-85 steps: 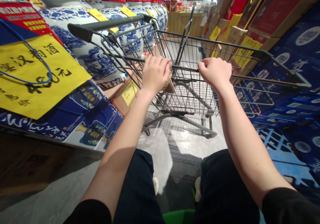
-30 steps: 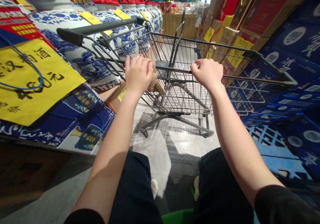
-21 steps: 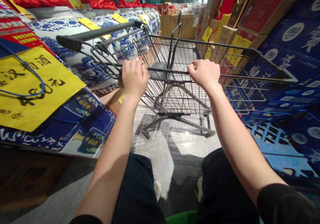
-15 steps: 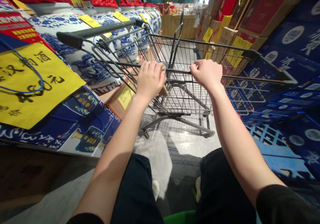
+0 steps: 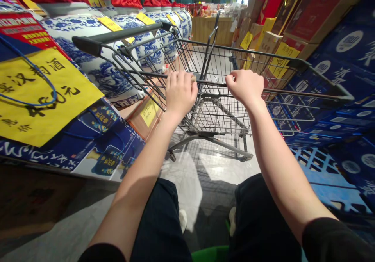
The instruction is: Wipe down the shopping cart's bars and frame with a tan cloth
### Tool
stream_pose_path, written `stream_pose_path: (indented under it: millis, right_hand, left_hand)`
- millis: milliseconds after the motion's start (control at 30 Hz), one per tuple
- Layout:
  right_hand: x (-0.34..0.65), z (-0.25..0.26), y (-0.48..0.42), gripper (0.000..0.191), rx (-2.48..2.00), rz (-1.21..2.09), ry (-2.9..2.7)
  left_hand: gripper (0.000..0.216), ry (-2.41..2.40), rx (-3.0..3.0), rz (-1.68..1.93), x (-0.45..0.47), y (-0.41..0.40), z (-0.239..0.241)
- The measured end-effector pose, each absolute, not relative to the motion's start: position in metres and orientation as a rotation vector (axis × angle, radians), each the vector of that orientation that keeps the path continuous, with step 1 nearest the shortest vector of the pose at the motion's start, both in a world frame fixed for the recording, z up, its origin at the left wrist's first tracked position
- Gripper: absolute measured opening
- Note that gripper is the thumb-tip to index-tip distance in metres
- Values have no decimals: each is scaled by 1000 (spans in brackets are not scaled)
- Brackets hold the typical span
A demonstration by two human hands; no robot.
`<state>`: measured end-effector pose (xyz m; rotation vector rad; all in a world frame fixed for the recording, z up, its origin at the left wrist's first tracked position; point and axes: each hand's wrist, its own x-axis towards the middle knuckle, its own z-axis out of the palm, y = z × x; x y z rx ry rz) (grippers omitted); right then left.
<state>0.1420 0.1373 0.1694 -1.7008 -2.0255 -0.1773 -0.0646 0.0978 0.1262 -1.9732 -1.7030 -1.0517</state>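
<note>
A black wire shopping cart (image 5: 293, 94) stands right in front of me, its handle bar (image 5: 123, 33) up at the left. My left hand (image 5: 180, 92) is closed over the cart's near top rail. A small tan wad (image 5: 193, 78) peeks out by its fingers and is mostly hidden. My right hand (image 5: 246, 86) is clenched around the same rail a little to the right. The basket holds nothing that I can see. My dark-trousered knees fill the bottom of the view.
Big blue-and-white ceramic jars (image 5: 88, 31) with red cloth tops line the left, behind a yellow price sign (image 5: 35, 90). Blue cartons (image 5: 345, 70) and a blue pallet (image 5: 322, 168) stand at the right. Cardboard boxes (image 5: 263, 35) are stacked beyond. The floor (image 5: 205, 172) is glossy tile.
My left hand slid left along the rail, then back right toward the middle, keeping the tan wad under it. My right hand kept its grip in place.
</note>
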Motion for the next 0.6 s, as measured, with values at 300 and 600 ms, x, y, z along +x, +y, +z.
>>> stream_pose_path:
  millis: [300, 600]
  right_hand:
    - [145, 167, 137, 43, -1677, -190, -2049]
    - [140, 168, 136, 45, -1658, -186, -2044]
  left_hand:
    - [40, -1779, -1766, -1175, -148, 101, 134]
    - [38, -1639, -2064, -1001, -70, 94, 130]
